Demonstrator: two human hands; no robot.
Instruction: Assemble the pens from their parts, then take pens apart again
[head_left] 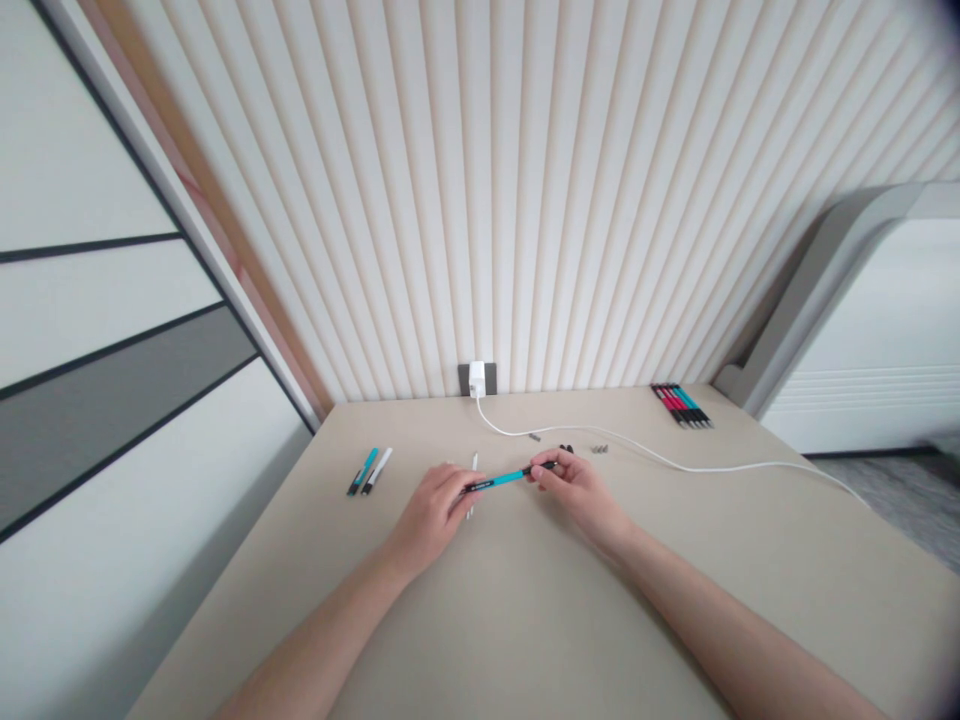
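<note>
A turquoise and black pen [508, 478] is held nearly level above the table between both hands. My left hand [435, 505] pinches its black end on the left. At the other end, my right hand [566, 482] grips the black section with thumb and fingers. Beneath the pen, close to my left fingers, lies a thin white refill-like stick [474, 462], partly covered. Small black parts [566, 449] show just behind my right hand. Several small metallic pieces [600, 450] lie right of them, and a small grey piece [535, 437] sits further back.
On the left of the table [465, 620] lie a turquoise pen barrel [363, 471] and a white one [376, 471]. A row of several red and turquoise pens [681, 406] rests at the back right. A white cable [675, 463] runs from a plugged-in charger [477, 379] across the table.
</note>
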